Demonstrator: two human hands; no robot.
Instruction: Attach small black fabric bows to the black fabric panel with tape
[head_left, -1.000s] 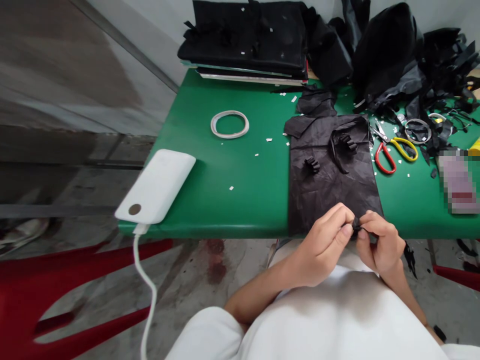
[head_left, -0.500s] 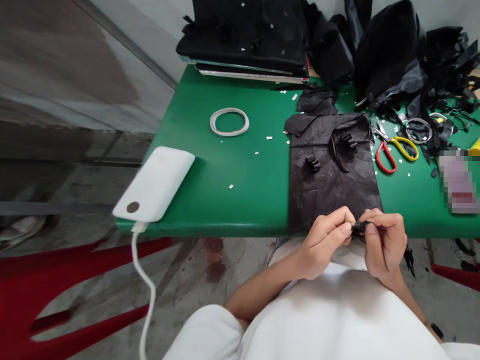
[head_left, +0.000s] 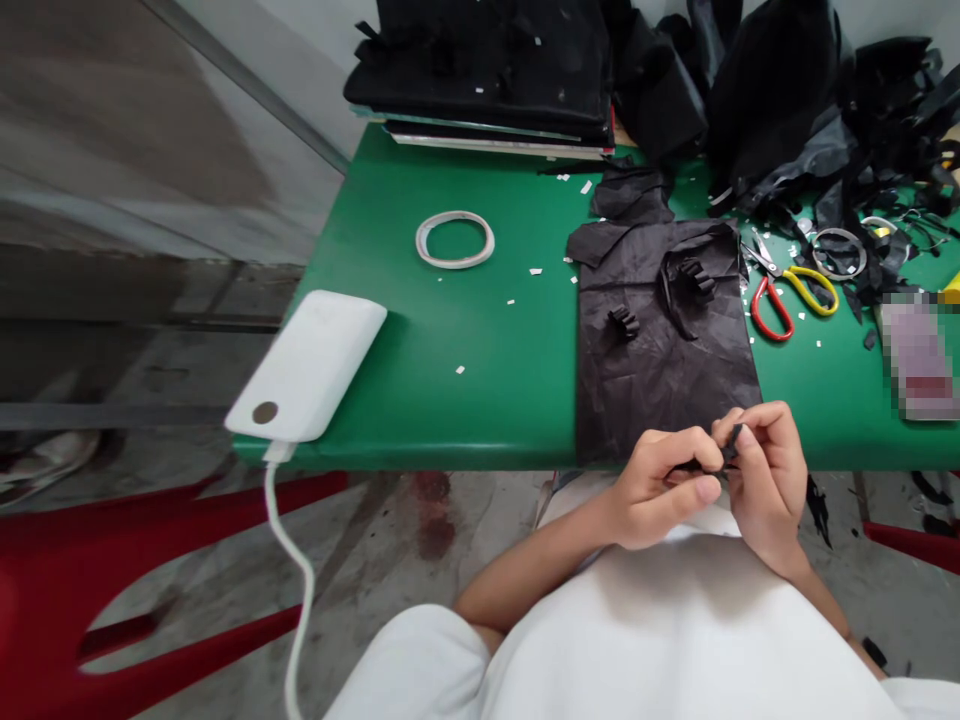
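At the table's front edge, my left hand [head_left: 664, 485] and my right hand [head_left: 769, 480] meet over a small strip of black fabric [head_left: 729, 455]. My right thumb and fingers pinch its upper end, while the left fingers close around the lower part and hide some of it. Just beyond them lies a flat black cloth piece [head_left: 660, 375], creased and thin. Two small pleated black bits rest on it, one on the left [head_left: 624, 322] and one on the right [head_left: 696, 280] beside a curled strip.
Scissors [head_left: 772, 270] with red and yellow handles lie right of the cloth. A white tape ring [head_left: 454, 262] and a white power bank [head_left: 307, 365] with a cable are on the left. Black fabric scraps [head_left: 780, 100] pile up behind, beside stacked black folders [head_left: 487, 80].
My left fingers have loosened and shifted slightly, with the thumb lower. The right hand has moved a little left and up, tilting the black strip more upright.
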